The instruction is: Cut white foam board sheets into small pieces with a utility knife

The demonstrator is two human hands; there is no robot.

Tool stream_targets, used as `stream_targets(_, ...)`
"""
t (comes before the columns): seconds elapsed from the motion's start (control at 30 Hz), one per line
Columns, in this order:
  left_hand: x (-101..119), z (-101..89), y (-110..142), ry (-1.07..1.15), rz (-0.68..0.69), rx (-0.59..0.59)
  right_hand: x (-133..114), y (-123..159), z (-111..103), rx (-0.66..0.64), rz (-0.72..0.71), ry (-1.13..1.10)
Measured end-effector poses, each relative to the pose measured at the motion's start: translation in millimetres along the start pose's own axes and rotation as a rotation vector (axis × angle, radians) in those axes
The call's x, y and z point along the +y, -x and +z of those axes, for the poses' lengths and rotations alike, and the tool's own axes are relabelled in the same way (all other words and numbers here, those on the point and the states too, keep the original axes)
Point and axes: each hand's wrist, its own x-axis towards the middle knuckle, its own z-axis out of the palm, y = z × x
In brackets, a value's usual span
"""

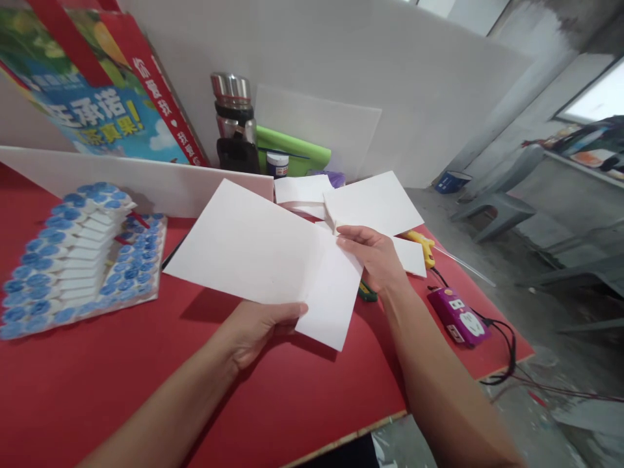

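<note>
A large white board [253, 247], stiff like foam board or card, is held above the table. My left hand [260, 328] grips its lower edge, thumb on top and fingers beneath. At its right end is a narrower white section [331, 292]; whether this is a separate piece or a bent part I cannot tell. My right hand [368, 253] pinches the upper edge of that section between thumb and fingers. Just beyond its fingertips lie more white pieces [375, 201]. Partly hidden under the right wrist is a green tool [367, 291].
On the red table [121, 390], a white stepped model with blue flowers [63, 260] stands at left. A flask [236, 123], small jar [277, 164] and green roll [297, 148] are behind. A yellow glue gun [423, 246] and purple box with cables [458, 316] sit near the right edge.
</note>
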Motion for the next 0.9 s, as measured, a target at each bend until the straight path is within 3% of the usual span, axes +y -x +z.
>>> stream_targets(0.27,3.4,-3.4,0.5,-0.089,-0.046,-0.004,-18.3,0.5,-20.3,-0.157,0.151,0.152)
stream_targets(0.8,2.8,-2.9,2.5,-0.113,-0.054,-0.098,-22.4,3.2,-21.3,-0.123,0.147,0.22)
stream_targets(0.9,3.6,-3.0,1.5,-0.077,-0.055,-0.164,-19.0,-1.0,-25.2,-0.103,0.161,0.222)
